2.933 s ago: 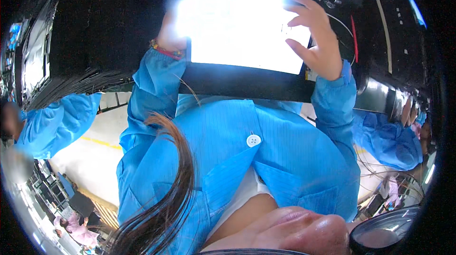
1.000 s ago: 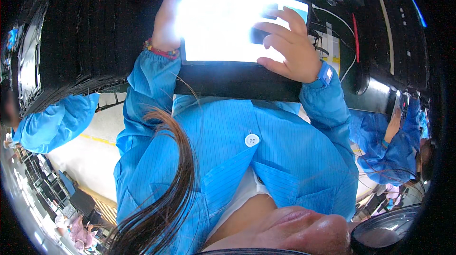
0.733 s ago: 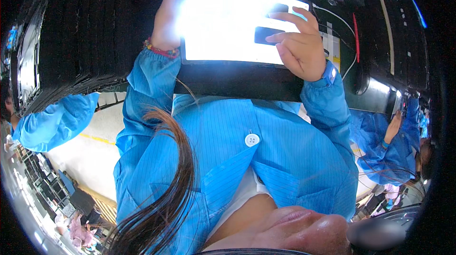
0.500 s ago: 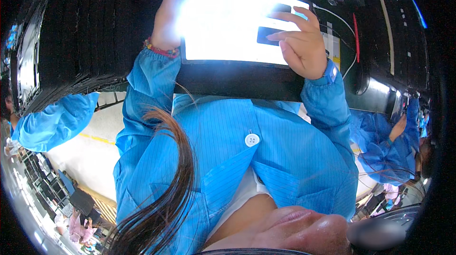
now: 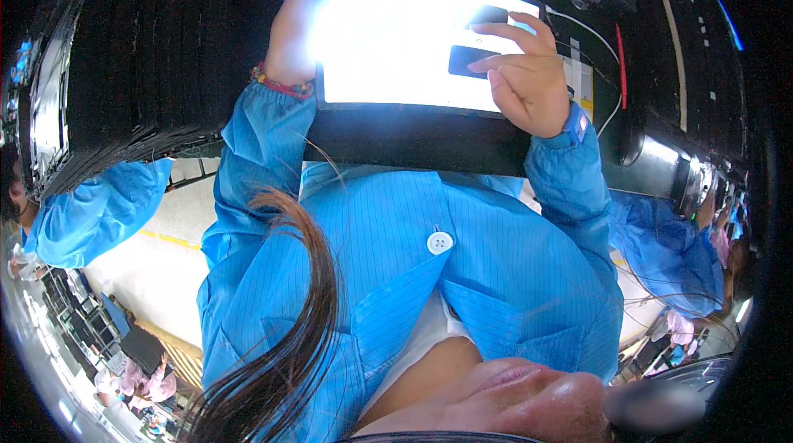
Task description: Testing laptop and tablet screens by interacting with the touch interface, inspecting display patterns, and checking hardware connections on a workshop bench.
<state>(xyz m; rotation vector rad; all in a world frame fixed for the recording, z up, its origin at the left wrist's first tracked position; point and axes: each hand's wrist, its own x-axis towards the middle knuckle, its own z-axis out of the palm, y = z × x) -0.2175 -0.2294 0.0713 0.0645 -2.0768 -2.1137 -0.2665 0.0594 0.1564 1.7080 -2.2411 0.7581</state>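
A flat lit panel [image 5: 396, 55], glaring white with a dark frame, is in front of me. My left hand [image 5: 289, 34] is at its left edge, one finger stretched out; glare hides the others. My right hand [image 5: 529, 71] is over the panel's right side, fingers spread and a little bent. Its index fingertip lies over a small dark rectangle [image 5: 461, 61] on the bright face; I cannot tell whether it touches. Another fingertip is beside a second dark patch [image 5: 491, 15] higher up. Whether these are loose pieces or shapes on a screen, I cannot tell.
Black stacked sheets or trays [image 5: 149, 71] rise at the left, and another dark stack [image 5: 698, 63] stands at the right. A white cable [image 5: 607, 47] curves past a thin red stick [image 5: 621, 67]. People in blue smocks [image 5: 103, 208] are nearby on both sides.
Both my hands stay almost where they were at the panel. The person at the right has shifted, and their arm shows less.
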